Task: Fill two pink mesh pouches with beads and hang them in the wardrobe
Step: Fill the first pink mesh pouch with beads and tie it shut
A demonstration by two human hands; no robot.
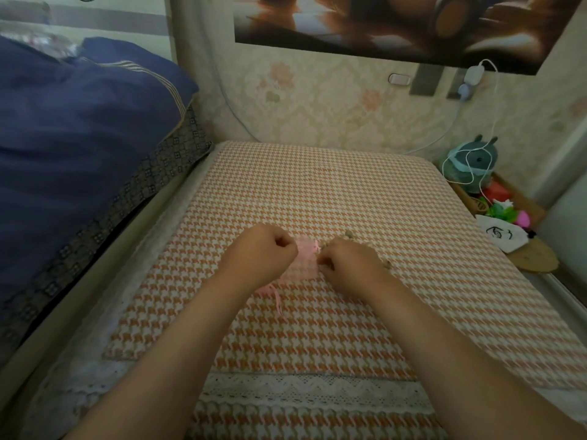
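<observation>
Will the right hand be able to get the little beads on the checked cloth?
Probably yes. The beads lie just past the right hand's knuckles on the cloth, with nothing in between.

Orange-and-white houndstooth cloth cover [317,192] was edged with white lace trim [301,389] in a wavy openwork pattern. Small pink mesh pouch [303,260] was pale pink, and its thin drawstring [278,300] was a stronger pink. Small round beads [349,235] looked dull brown. Navy blue quilt [79,122] carried a band of white-and-tan stripes. Dark grey bed sheet [143,185] had a grid of small square motifs. Cream wallpaper [317,100] showed faded pink flowers. Wall poster [381,23] was brown and orange. Round plush toy [470,163] was teal-grey. White fabric bag [502,233] bore a black line drawing.
</observation>
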